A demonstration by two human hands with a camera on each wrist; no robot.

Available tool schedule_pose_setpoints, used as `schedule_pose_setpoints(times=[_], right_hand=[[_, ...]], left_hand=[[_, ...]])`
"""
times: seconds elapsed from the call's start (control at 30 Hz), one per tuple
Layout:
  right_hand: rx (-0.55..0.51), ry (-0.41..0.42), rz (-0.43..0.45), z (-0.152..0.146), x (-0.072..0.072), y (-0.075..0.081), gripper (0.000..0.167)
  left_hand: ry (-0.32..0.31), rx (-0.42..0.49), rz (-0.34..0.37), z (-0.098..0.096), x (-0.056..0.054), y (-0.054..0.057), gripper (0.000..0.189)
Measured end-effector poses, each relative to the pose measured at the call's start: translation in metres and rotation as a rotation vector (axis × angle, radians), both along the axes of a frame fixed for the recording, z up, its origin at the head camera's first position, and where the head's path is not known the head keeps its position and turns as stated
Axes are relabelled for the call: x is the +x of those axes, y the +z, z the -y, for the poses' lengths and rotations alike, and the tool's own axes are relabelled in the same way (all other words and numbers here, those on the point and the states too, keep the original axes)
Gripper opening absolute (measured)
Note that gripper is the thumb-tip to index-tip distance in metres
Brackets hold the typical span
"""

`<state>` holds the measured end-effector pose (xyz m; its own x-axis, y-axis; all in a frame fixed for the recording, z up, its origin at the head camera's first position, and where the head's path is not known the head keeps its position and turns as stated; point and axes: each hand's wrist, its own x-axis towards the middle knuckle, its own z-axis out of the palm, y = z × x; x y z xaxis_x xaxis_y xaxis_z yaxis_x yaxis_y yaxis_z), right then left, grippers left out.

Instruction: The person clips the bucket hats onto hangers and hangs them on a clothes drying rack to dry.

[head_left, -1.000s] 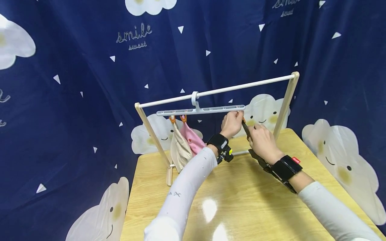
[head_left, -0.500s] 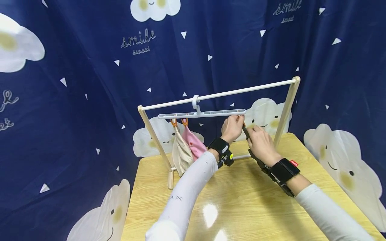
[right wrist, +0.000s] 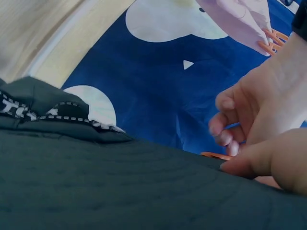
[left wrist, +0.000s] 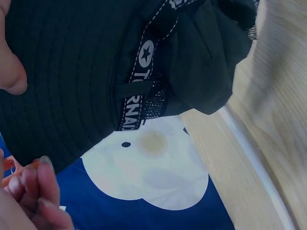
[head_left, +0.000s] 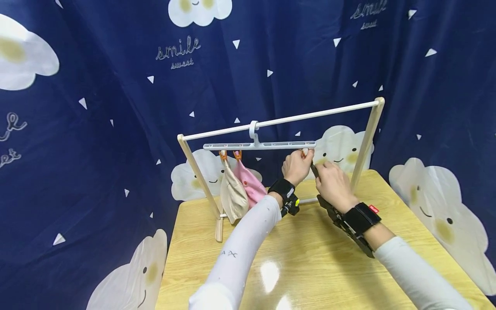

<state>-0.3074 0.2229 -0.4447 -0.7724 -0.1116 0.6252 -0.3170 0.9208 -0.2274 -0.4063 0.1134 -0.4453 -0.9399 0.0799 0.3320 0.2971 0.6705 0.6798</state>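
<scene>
A dark green bucket hat (left wrist: 62, 81) with a lettered band hangs below the right end of the white hanger (head_left: 286, 145). My right hand (head_left: 335, 183) pinches its brim, thumb on the cloth in the right wrist view. Close under the hanger's end, my left hand (head_left: 297, 165) has its fingers curled at an orange clip (left wrist: 10, 167), right at the brim's edge. In the head view the hat is mostly hidden behind my right hand. A beige cloth item (head_left: 234, 193) and a pink cloth item (head_left: 249, 185) hang from orange clips at the hanger's left half.
The hanger hooks onto the white rod (head_left: 317, 114) of a rack with wooden legs (head_left: 366, 144). The rack stands on a wooden table (head_left: 310, 267). Behind it hangs a dark blue curtain (head_left: 294, 51) with clouds.
My right hand has shifted slightly left with the hat brim, closer to my left hand. The orange clip now shows above my left fingers. The head view has tilted a little.
</scene>
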Motion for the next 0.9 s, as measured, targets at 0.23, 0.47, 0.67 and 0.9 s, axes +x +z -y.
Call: schedule_pose_setpoints(times=[0.23,0.47,0.67,0.9], right_hand=[[0.027,-0.048,0.018,-0.002,-0.009,0.003,0.023],[-0.003,-0.027,-0.028,-0.017,-0.020,0.003,0.029],[-0.022,-0.046,-0.018,-0.028,-0.024,0.001,0.036],[-0.045,-0.048,0.015,-0.038,-0.014,0.002,0.054]], left_hand=[[-0.067,0.010,0.084,0.010,0.009,-0.002,0.044],[-0.102,0.084,0.120,0.022,0.021,-0.008,0.037],[-0.189,-0.104,0.033,0.038,0.035,-0.024,0.043],[-0.263,-0.379,-0.072,0.066,0.066,-0.051,0.058]])
